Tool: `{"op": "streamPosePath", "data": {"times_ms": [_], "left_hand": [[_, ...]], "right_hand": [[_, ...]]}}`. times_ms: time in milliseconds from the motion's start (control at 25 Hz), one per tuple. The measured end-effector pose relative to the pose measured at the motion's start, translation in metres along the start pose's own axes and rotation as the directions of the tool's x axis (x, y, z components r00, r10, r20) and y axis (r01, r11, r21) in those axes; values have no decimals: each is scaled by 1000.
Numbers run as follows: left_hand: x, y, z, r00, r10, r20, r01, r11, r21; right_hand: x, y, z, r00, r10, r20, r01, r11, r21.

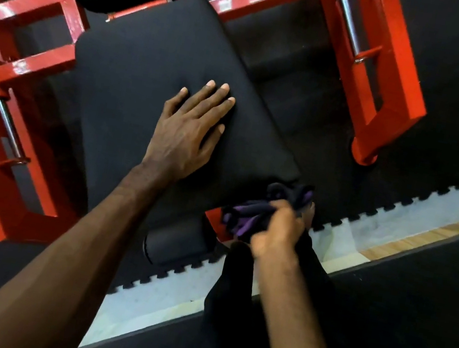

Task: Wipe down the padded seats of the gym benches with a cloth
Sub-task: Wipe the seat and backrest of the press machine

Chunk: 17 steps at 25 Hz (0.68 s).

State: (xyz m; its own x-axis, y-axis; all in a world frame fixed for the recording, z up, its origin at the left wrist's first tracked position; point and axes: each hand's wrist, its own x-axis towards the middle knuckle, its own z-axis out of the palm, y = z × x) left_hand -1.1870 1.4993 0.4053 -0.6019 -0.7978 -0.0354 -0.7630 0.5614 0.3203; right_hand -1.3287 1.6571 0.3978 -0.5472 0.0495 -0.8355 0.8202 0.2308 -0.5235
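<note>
While gripped, cloth (248,214) at seat (136,71) edge.

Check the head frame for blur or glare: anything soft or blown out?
Head view: right hand and the cloth it holds are motion-blurred; left hand on the black seat pad is sharp; glare streaks on the red frame; wide-angle bending at edges.

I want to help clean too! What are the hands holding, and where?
The right hand grips a bunched dark purple cloth by its near end. The left hand lies flat on the seat pad.
</note>
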Motion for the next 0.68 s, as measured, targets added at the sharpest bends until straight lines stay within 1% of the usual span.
{"op": "streamPosePath", "data": {"times_ms": [40,80,120,160,200,280,360,400,440,520,560,600,640,680], "left_hand": [[0,1,1,1000,-4,-5,4,1000,-4],[-1,4,3,1000,-16,-13,15,1000,-15],[-1,6,4,999,-30,-23,30,999,-31],[-1,8,6,999,-43,-30,41,998,-47],[0,8,6,998,-49,-31,48,997,-57],[1,7,3,999,-49,-25,47,997,-53],[1,7,0,999,-38,-26,37,998,-43],[1,8,-2,999,-37,-31,36,998,-44],[2,7,-3,998,-50,-45,48,998,-45],[2,3,-3,990,-108,-88,105,994,-34],[2,3,-2,985,-138,-107,136,990,-27],[4,4,-1,979,-166,-120,164,986,-25],[7,5,0,973,-191,-128,189,982,-28],[11,8,0,968,-211,-135,209,977,-31]], "right_hand": [[5,-14,-1,1000,-20,-19,21,1000,17],[9,-18,-2,997,-71,-25,70,997,-37],[3,-21,-2,994,-112,-2,111,984,-140],[6,-21,-6,993,-114,33,119,967,-226],[14,-21,-8,995,-83,57,96,953,-288],[37,-42,-4,996,-79,42,90,923,-374],[56,-69,3,975,-219,40,212,860,-465],[56,-84,8,956,-285,70,279,808,-518],[55,-95,15,926,-353,136,364,736,-571],[36,-114,44,825,-432,365,564,582,-585],[26,-119,69,759,-425,494,651,487,-582],[15,-119,100,692,-386,610,722,385,-575],[10,-116,134,622,-365,693,783,304,-542],[5,-113,168,565,-352,746,825,266,-499]]}}
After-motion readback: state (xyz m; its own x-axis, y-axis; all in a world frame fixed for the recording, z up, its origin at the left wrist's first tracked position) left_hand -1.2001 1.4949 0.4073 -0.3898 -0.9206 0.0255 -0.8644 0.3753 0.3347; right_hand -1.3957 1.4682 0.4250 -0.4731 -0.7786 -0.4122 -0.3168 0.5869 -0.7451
